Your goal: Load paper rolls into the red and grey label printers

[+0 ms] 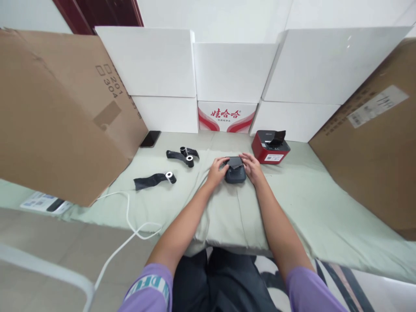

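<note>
A small dark, rounded-edged device (235, 175), which looks like a portable printer, rests on the green cloth in front of me. A black strip lies across its top. My left hand (218, 170) grips its left side, with the thumb on top near the strip. Against its right side and far corner, my right hand (252, 168) curls its fingers. To the left lie rolls with black strips: one roll (170, 177) nearer me, another roll (190, 161) and a third roll (183, 151) farther back. A red and black printer (271, 148) stands to the right, a black strip sticking up from it.
White boxes (232, 71) wall off the back. Large cardboard panels stand at the left (61, 112) and right (373, 143). A phone (151, 139) lies at the back left. A white cable (128, 212) hangs over the front edge of the green cloth (302, 208).
</note>
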The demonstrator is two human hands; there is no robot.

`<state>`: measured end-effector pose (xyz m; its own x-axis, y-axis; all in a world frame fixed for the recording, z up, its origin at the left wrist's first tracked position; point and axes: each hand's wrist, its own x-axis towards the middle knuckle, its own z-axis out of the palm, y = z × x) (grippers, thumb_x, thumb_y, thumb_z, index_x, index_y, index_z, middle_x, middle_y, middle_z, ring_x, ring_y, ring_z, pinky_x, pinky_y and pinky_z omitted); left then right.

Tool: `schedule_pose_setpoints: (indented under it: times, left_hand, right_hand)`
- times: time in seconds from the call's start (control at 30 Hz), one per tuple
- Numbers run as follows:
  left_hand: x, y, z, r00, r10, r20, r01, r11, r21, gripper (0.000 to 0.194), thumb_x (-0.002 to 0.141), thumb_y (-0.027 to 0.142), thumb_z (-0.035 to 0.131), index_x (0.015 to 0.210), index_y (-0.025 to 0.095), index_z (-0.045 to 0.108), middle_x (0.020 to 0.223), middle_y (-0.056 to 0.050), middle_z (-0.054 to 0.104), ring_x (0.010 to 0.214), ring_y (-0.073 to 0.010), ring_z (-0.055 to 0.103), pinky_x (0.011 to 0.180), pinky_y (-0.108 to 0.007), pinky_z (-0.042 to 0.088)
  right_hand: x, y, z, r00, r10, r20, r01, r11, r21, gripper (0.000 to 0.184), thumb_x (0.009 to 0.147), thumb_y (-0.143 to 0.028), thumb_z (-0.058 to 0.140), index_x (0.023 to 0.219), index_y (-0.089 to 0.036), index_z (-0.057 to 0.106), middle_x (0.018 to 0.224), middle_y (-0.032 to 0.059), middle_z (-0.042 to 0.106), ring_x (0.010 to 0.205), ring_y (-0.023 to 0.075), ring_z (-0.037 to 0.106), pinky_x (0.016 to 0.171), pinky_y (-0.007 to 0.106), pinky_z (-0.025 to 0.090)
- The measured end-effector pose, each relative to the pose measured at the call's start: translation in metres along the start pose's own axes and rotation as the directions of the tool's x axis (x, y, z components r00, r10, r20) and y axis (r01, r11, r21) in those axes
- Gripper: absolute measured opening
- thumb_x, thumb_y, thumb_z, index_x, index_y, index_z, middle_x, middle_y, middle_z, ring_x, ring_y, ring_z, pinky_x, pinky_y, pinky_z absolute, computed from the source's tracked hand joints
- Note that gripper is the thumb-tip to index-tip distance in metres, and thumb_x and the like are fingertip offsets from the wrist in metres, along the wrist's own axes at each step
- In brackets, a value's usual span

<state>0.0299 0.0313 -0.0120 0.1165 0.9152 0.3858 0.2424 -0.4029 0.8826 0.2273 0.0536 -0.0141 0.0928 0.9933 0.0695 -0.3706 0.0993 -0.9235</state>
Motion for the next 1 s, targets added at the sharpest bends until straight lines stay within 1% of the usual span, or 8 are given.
schedule_pose_setpoints:
  times: [0.13, 0.33, 0.57, 0.83, 1.0]
  left_hand:
    - [-0.0005, 0.0008, -0.0007, 1.000, -0.002, 0.008, 0.002, 1.000, 0.001, 0.032, 0.091, 0.021, 0.061, 0.122, 0.024, 0.070, 0.129, -0.010, 0.061, 0.125, -0.0228, 0.058, 0.111, -0.040, 0.045]
    - [-0.0004, 0.0020, -0.0007, 1.000, -0.006, 0.005, 0.006, 1.000, 0.005, 0.032, 0.091, 0.020, 0.061, 0.121, 0.024, 0.071, 0.130, -0.009, 0.062, 0.126, -0.0225, 0.058, 0.111, -0.040, 0.046]
    - [-0.0011, 0.0031, -0.0022, 1.000, 0.009, 0.014, -0.010, 1.000, 0.018, 0.034, 0.092, 0.021, 0.059, 0.124, 0.021, 0.070, 0.134, -0.012, 0.063, 0.129, -0.0240, 0.058, 0.113, -0.040, 0.045]
    - [-0.0023, 0.0025, -0.0035, 1.000, 0.005, 0.017, -0.006, 1.000, 0.018, 0.033, 0.094, 0.024, 0.059, 0.125, 0.023, 0.070, 0.138, -0.010, 0.064, 0.131, -0.0239, 0.058, 0.112, -0.040, 0.047]
    - [-0.0026, 0.0015, -0.0038, 1.000, -0.010, 0.014, 0.010, 1.000, 0.002, 0.034, 0.094, 0.025, 0.060, 0.126, 0.024, 0.070, 0.139, -0.009, 0.064, 0.131, -0.0237, 0.058, 0.112, -0.040, 0.048]
  right_hand:
    - [-0.0017, -0.0022, 0.0014, 1.000, 0.004, 0.001, -0.004, 1.000, -0.016, 0.042, 0.061, -0.033, 0.084, 0.099, -0.029, 0.068, 0.111, 0.0024, 0.077, 0.117, 0.0237, 0.067, 0.104, 0.041, 0.052]
    - [-0.0032, -0.0035, 0.0028, 1.000, -0.008, 0.002, 0.008, 0.999, -0.039, 0.043, 0.062, -0.035, 0.083, 0.102, -0.027, 0.067, 0.113, 0.0052, 0.075, 0.117, 0.0248, 0.067, 0.105, 0.041, 0.052]
    - [-0.0022, -0.0007, 0.0013, 1.000, -0.007, -0.006, 0.007, 1.000, -0.029, 0.042, 0.062, -0.034, 0.084, 0.100, -0.028, 0.068, 0.112, 0.0036, 0.076, 0.118, 0.0242, 0.066, 0.106, 0.041, 0.052]
    - [-0.0015, -0.0013, 0.0024, 1.000, -0.015, -0.009, 0.015, 0.999, -0.050, 0.041, 0.063, -0.032, 0.082, 0.100, -0.026, 0.067, 0.114, 0.0061, 0.075, 0.121, 0.0254, 0.065, 0.105, 0.041, 0.052]
    - [-0.0025, -0.0013, 0.0031, 1.000, -0.009, -0.018, 0.008, 0.999, -0.051, 0.043, 0.060, -0.032, 0.083, 0.100, -0.027, 0.068, 0.112, 0.0042, 0.076, 0.119, 0.0249, 0.066, 0.106, 0.041, 0.051]
